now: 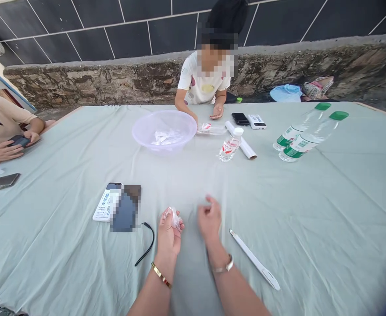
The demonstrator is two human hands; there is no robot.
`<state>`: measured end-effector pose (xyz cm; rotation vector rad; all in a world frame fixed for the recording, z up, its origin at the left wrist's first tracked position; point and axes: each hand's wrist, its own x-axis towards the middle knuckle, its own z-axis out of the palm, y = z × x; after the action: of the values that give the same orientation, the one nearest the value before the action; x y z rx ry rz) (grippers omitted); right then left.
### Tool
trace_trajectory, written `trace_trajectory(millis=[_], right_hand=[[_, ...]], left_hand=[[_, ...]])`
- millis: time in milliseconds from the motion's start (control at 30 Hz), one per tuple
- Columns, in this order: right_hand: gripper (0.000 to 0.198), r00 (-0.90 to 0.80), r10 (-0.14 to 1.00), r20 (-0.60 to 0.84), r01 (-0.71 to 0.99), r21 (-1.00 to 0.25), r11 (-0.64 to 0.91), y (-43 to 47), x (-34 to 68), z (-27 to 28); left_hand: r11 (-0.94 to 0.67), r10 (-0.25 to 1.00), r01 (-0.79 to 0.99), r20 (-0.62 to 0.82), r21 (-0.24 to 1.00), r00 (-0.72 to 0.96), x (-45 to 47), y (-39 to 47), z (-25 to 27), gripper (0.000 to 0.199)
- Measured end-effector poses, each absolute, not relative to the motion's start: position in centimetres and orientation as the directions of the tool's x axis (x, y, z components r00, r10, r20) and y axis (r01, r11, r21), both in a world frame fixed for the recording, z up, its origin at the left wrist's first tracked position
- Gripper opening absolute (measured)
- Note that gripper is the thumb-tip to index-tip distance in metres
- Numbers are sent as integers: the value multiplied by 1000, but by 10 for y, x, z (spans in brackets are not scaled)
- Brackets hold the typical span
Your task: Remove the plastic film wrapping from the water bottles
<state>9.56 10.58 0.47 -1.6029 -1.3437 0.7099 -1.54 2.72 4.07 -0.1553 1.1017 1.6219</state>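
Note:
My left hand [169, 230] is closed on a crumpled piece of clear plastic wrap [174, 218], which shows some red and white. To its right and apart from it, my right hand [210, 218] is raised over the cloth with its fingers curled in. Slight motion blur and the turn of the hand hide whether anything is inside. A white utility knife [255, 260] lies on the cloth to the right of my right forearm. Left of my left hand lie a black wrist strap [148, 245], a dark phone [126, 213] and a white power bank [104, 206].
Across the pale cloth [91, 145], a purple basin [137, 136] holds white crumpled pieces. A small bottle [230, 147], a white roll [248, 149], two green-capped bottles [300, 147] and phones stand or lie beyond. One person [206, 83] sits opposite, another [5, 127] at left.

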Motion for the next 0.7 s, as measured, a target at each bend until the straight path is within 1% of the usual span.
trace_trajectory(millis=[67, 133, 167, 233, 300, 400, 467, 533, 600, 700], right_hand=[[37, -1, 990, 139, 381, -915, 129, 51, 86, -2], [31, -110, 982, 155, 347, -920, 184, 22, 82, -3], [30, -115, 981, 155, 338, -923, 186, 17, 81, -1], [28, -77, 986, 147, 326, -931, 165, 19, 83, 3], [27, -32, 990, 139, 307, -941, 142, 28, 85, 6], [27, 30, 990, 139, 304, -945, 123, 46, 87, 10], [29, 88, 987, 134, 315, -944, 100, 59, 88, 12], [30, 127, 984, 121, 324, -943, 74, 73, 88, 12], [30, 149, 984, 98, 330, -943, 44, 86, 88, 10], [34, 178, 981, 80, 346, -938, 14, 110, 86, 8]], left_hand=[[13, 708, -840, -598, 543, -375, -13, 26, 38, 25], [-32, 728, -849, -570, 528, -381, -16, 27, 41, 21], [-51, 740, -842, -546, 537, -393, -20, 29, 45, 20], [-80, 754, -796, -486, 600, -443, -31, 38, 56, 21], [-89, 757, -718, -422, 690, -499, -44, 53, 70, 25], [-48, 763, -607, -363, 793, -535, -60, 82, 91, 28], [-18, 762, -554, -347, 833, -546, -67, 106, 102, 24], [13, 760, -534, -355, 845, -544, -71, 132, 112, 20], [51, 748, -559, -403, 827, -527, -75, 162, 123, 20], [71, 723, -642, -483, 763, -494, -86, 209, 146, 30]])
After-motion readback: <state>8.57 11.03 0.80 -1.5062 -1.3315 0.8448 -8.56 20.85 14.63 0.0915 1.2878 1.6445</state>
